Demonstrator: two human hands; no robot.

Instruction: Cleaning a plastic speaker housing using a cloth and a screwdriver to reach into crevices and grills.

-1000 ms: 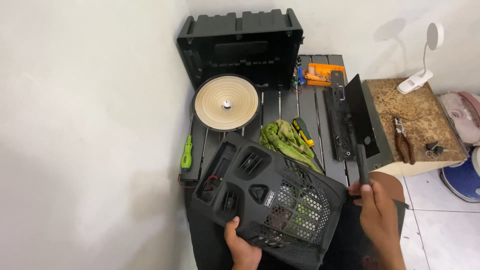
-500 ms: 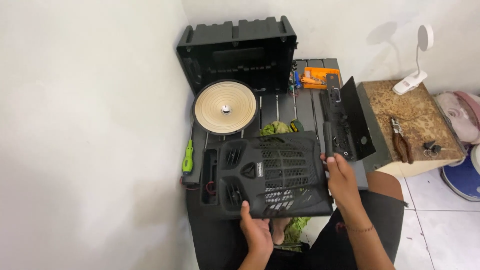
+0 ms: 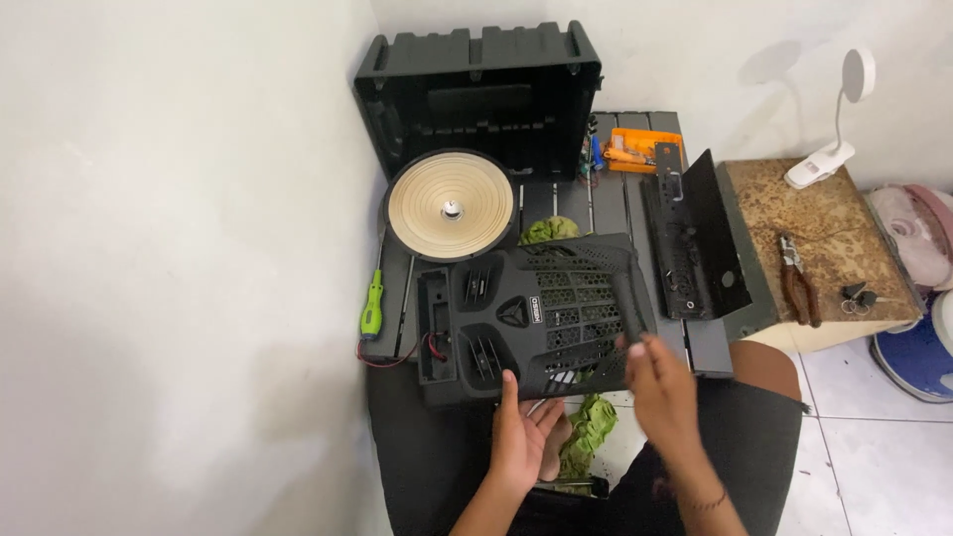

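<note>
A black plastic speaker grille panel (image 3: pixel 541 318) with mesh and vent slots lies flat over the dark slatted table (image 3: pixel 615 213). My left hand (image 3: pixel 521 437) grips its near edge from below. My right hand (image 3: pixel 663 392) holds its right near corner, fingers curled over the rim. A red and black wire (image 3: pixel 392 355) hangs from the panel's left end. A green cloth (image 3: pixel 586 437) shows under the panel, near my lap, and again above the panel's far edge.
A round cream speaker cone (image 3: pixel 450 205) sits behind the panel, a black speaker cabinet (image 3: pixel 481 94) beyond it. A green screwdriver (image 3: pixel 371 310) lies left. A black metal bracket (image 3: pixel 695 238), orange box (image 3: pixel 635 149), pliers (image 3: pixel 797 283), keys and white lamp (image 3: pixel 834 109) are right.
The grille panel has turned from a tilt to lie level and has shifted left and nearer the cone. My right hand slid down from its right edge to the near corner.
</note>
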